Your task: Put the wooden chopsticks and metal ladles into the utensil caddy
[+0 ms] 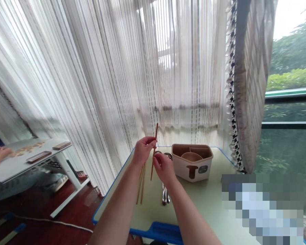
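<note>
A thin reddish-brown chopstick (156, 131) stands nearly upright between my two hands, over the pale table (193, 207). Near its upper part, my left hand (142, 149) pinches it between thumb and fingers. My right hand (164, 166) grips it lower down, close to its middle; whether it is a single stick or two together I cannot tell. Several lighter wooden chopsticks (142, 187) lie below my left wrist. Metal spoons (164, 197) lie under my right hand, their upper parts partly covered. To the right stands a white and brown utensil holder (182, 170) with compartments.
The table has a blue rim and a blue tray (165, 231) at its near edge. Sheer curtains (117, 85) hang just behind it. At far left, another person's hand (1, 154) is over a white table (12, 166) with small pieces. A blurred patch covers the lower right.
</note>
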The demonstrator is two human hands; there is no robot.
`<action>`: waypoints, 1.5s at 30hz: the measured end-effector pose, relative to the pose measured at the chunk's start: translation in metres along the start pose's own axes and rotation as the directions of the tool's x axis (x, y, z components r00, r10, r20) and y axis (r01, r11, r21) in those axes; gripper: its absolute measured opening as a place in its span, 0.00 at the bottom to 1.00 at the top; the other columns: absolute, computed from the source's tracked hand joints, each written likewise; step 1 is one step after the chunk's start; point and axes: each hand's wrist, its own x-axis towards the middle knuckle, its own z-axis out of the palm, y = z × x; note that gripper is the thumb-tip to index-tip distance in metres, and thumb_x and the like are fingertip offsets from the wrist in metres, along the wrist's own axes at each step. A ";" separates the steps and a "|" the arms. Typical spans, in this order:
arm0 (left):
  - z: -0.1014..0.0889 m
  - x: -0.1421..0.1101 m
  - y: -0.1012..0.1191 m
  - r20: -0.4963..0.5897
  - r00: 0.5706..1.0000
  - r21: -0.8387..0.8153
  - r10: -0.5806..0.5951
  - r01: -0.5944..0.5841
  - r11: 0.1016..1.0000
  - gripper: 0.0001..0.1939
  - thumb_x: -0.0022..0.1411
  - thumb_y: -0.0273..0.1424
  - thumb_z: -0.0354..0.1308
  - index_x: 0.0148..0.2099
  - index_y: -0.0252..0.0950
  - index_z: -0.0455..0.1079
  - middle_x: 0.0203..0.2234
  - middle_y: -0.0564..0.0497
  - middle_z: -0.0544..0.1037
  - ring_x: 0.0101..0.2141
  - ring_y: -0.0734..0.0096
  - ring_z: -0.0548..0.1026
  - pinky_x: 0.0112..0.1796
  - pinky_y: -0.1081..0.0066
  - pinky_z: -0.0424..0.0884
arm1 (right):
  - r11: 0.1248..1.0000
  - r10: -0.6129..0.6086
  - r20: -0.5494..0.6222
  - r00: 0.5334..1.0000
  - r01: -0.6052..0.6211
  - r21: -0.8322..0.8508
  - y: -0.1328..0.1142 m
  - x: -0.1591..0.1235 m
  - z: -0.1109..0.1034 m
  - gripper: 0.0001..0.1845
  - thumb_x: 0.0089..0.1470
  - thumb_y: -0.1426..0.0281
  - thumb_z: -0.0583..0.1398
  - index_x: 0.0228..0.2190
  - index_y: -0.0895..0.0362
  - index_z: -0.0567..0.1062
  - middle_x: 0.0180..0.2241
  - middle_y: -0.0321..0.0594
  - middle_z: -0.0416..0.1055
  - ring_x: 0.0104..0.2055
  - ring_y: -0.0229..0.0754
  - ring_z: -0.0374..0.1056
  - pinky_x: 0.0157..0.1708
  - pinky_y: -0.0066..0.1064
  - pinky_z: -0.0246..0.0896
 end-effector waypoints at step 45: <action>0.151 0.017 0.018 -0.013 0.894 -0.003 0.448 -0.448 0.894 0.08 0.54 0.31 0.58 0.37 0.36 0.73 0.31 0.49 0.77 0.31 0.72 0.75 0.35 0.71 0.72 | 0.994 0.034 0.191 0.981 -0.013 -0.108 0.021 0.087 -0.198 0.05 0.44 0.69 0.61 0.25 0.57 0.77 0.25 0.35 0.74 0.32 0.40 0.70 0.31 0.27 0.64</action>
